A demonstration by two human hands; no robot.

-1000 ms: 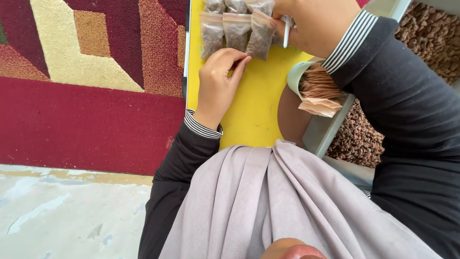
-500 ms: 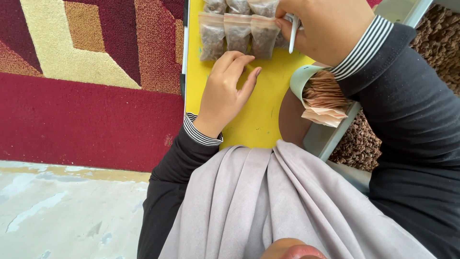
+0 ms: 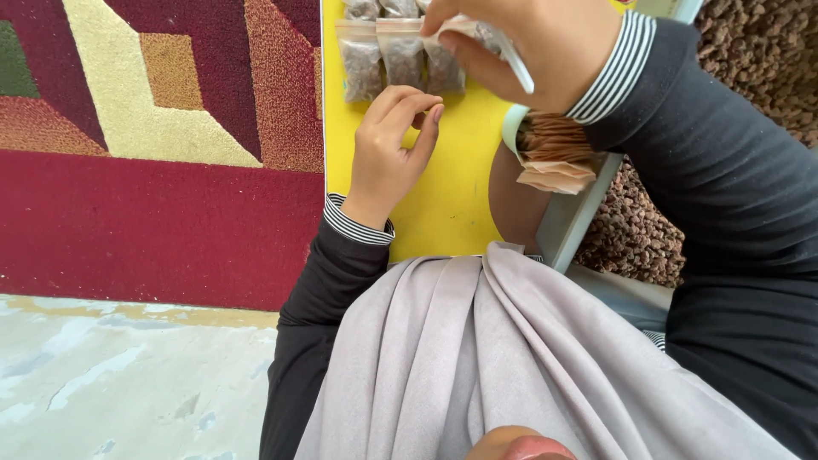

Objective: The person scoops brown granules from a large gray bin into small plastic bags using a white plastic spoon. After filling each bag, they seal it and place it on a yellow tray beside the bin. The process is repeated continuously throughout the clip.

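The fingers of the left hand curl in toward the thumb, tips nearly meeting, pinching nothing that I can see. Half a second ago that hand lay flatter and more open on the yellow board; now it has drawn up closer to the row of small clear packets of brown grains, stopping just short of their lower edges. The right hand has swung leftward across the top of the view and now hangs over the packet at the right end of the row, fingers closed around a slim white tool and, it seems, the top of that packet, though the grip is partly hidden. So both hands have closed in on the packets at 12 o'clock.

At 3 o'clock from the left hand, a pale round tub holds a stack of folded brownish papers. At 9 o'clock lies a patterned red and cream carpet. At 6 o'clock, grey cloth drapes the person's front.
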